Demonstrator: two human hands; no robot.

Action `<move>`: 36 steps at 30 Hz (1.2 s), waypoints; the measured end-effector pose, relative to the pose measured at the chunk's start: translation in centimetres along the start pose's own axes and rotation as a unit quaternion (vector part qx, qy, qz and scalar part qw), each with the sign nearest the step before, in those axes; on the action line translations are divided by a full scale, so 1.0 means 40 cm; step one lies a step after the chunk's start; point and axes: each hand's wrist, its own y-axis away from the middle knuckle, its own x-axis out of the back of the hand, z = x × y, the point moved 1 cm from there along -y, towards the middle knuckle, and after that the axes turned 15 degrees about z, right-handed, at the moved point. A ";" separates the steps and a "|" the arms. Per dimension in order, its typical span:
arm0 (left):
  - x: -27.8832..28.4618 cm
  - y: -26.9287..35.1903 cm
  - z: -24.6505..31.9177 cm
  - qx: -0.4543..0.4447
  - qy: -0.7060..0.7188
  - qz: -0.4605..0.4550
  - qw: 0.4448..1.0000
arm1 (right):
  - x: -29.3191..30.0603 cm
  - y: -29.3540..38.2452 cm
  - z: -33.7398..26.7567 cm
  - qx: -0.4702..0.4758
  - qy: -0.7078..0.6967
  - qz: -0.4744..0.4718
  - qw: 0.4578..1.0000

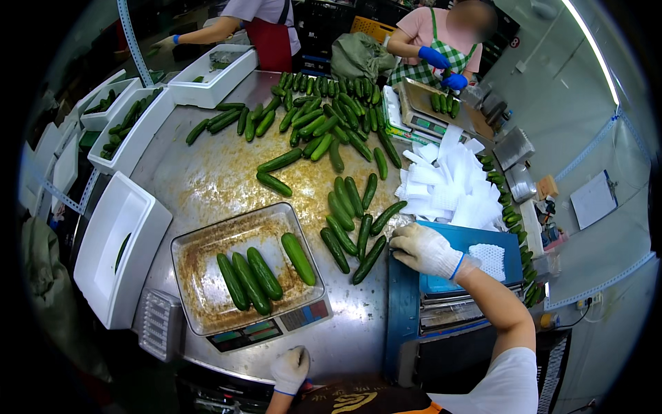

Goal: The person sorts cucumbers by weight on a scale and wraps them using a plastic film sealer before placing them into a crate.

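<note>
My right hand (425, 249), in a white knit glove, is over the left edge of a blue board (465, 237), its fingertips bent down; whether they hold anything is hidden. Just left of it several cucumbers (363, 235) lie on the metal table (212, 181). My left hand (291, 366), also gloved, rests curled at the table's near edge, with nothing visible in it. Between the hands and the far left stands a scale with a stained metal tray (204, 279); several cucumbers (251, 284) lie in it, one apart at the right. A white foam net sleeve (486, 261) lies on the blue board.
White foam sleeves (450, 181) are heaped beyond the board. More cucumbers (326, 116) cover the table's far part. Foam boxes (116, 248) line the left side. A co-worker in blue gloves (434, 57) stands by a second scale (426, 111); another person (266, 36) stands far left.
</note>
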 end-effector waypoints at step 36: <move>0.008 -0.014 0.000 -0.066 0.006 0.102 0.993 | -0.520 -0.622 0.055 -0.063 0.080 -0.065 0.993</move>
